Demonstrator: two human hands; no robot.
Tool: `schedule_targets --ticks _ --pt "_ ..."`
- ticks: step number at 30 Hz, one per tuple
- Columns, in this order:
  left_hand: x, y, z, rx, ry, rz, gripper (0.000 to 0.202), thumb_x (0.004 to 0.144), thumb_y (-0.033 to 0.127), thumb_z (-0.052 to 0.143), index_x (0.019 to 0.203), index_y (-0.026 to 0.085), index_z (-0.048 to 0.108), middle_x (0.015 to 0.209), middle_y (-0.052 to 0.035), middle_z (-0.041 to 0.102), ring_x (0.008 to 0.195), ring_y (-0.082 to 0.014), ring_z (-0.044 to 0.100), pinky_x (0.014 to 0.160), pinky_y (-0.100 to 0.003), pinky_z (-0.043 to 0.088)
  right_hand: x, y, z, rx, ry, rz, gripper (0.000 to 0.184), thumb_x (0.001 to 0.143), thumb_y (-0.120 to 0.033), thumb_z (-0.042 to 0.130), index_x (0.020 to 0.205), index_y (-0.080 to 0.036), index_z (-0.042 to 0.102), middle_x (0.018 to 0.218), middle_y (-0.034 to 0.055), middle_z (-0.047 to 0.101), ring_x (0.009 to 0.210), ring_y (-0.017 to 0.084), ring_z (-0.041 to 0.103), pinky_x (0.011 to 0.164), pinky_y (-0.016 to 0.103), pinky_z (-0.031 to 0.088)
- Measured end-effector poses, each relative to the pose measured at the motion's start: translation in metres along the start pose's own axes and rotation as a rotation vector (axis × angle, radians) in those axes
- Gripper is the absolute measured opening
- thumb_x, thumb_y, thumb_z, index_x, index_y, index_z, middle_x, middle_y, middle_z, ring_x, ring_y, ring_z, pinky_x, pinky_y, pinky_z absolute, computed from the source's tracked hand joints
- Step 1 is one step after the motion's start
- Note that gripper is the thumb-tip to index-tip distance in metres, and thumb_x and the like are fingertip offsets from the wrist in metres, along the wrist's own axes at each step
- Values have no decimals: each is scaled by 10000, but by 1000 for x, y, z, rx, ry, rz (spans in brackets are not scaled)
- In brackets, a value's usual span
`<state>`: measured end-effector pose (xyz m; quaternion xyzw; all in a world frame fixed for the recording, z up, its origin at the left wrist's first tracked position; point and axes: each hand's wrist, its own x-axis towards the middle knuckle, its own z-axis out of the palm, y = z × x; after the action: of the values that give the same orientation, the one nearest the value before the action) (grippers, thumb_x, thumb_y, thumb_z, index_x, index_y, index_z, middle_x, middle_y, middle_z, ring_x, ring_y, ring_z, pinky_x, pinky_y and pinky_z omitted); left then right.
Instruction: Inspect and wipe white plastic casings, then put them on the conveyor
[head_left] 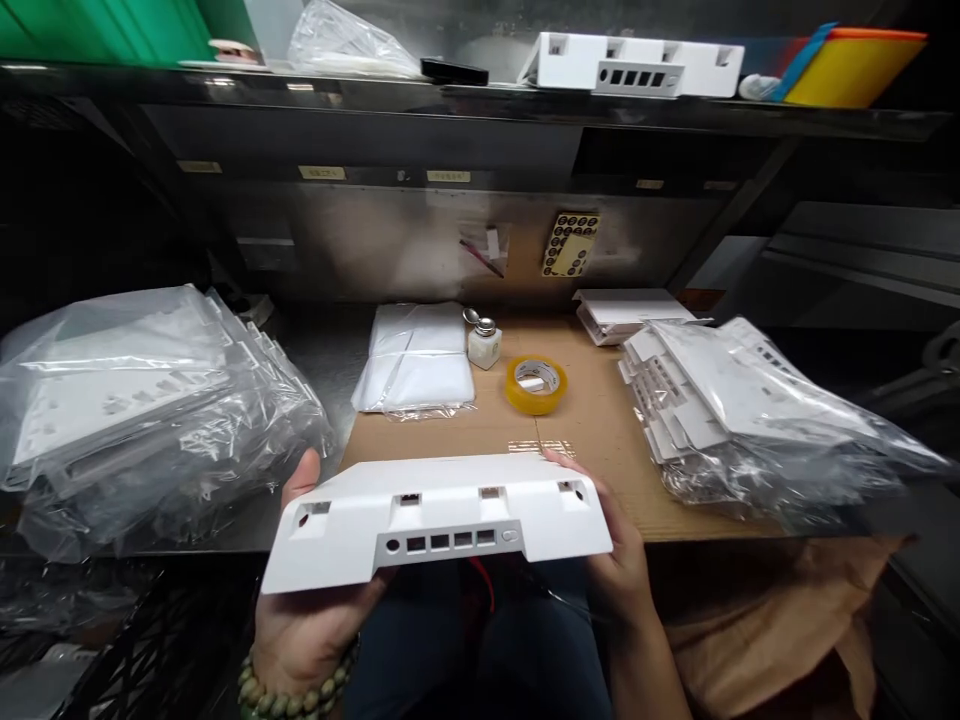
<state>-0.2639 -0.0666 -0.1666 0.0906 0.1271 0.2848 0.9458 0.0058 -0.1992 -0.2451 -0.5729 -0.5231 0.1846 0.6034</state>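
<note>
Here both hands hold one white plastic cover (439, 520) level above the lap, in front of the near edge of the cardboard sheet (600, 440). The left hand (311, 610) grips the cover's left end, thumb up over the top corner and the palm cupped beneath; a bead bracelet (289, 695) sits at that wrist. The right hand (619, 565) clasps the right end, its thumb lying along the top edge and the other fingers curled under, out of sight. The cover's long side wall faces the camera, with a row of small rectangular openings in the middle, between the two hands.

Beyond the fingertips, on the cardboard, lies a roll of yellow tape (535, 384), and just past it to the left stands a small white bottle (484, 343) with a metal cap. Beside the bottle rests a flat packet of folded white sheets in clear wrap (416, 360). Out past the left hand a heap of bagged white parts (142, 400) lies in crinkled plastic; out past the right hand a second bagged heap (735, 410) spreads over the cardboard's far side. High above both hands, on the shelf (465, 100), another white cover (634, 65) lies flat.
</note>
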Motion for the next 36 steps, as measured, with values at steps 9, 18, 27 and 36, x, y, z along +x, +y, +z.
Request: schedule_targets --ticks 9,18,27,36 --pt "8 -8 13 -86 -230 51 469 1017 428 574 1389 146 621 1346 -13 650 1293 -228 601 1026 -328 548 1 5 2 -1 19 2 468 966 -314 602 1429 -252 566 1482 90 561 1384 259 537 1184 393 432" --pt "17 -20 8 109 -235 284 359 967 419 614 1209 199 760 1243 -31 715 1272 -282 615 1227 -437 324 3 1 10 185 260 243 353 988 -397 608 1314 -282 677 1470 73 576 1396 239 524 1212 383 389" --pt "9 -24 -49 172 -174 353 771 848 880 429 1288 312 710 1351 -28 666 1197 -251 672 1141 -405 422 -14 -11 5 398 212 406 409 998 -415 599 1377 -276 666 1465 106 569 1351 281 571 1101 384 524" --pt "11 -21 -37 124 -286 377 546 778 848 592 921 364 800 1133 87 751 970 -156 751 808 -207 581 -21 -13 -1 210 148 342 459 990 -421 611 1423 -270 621 1472 108 556 1349 317 567 1146 461 478"
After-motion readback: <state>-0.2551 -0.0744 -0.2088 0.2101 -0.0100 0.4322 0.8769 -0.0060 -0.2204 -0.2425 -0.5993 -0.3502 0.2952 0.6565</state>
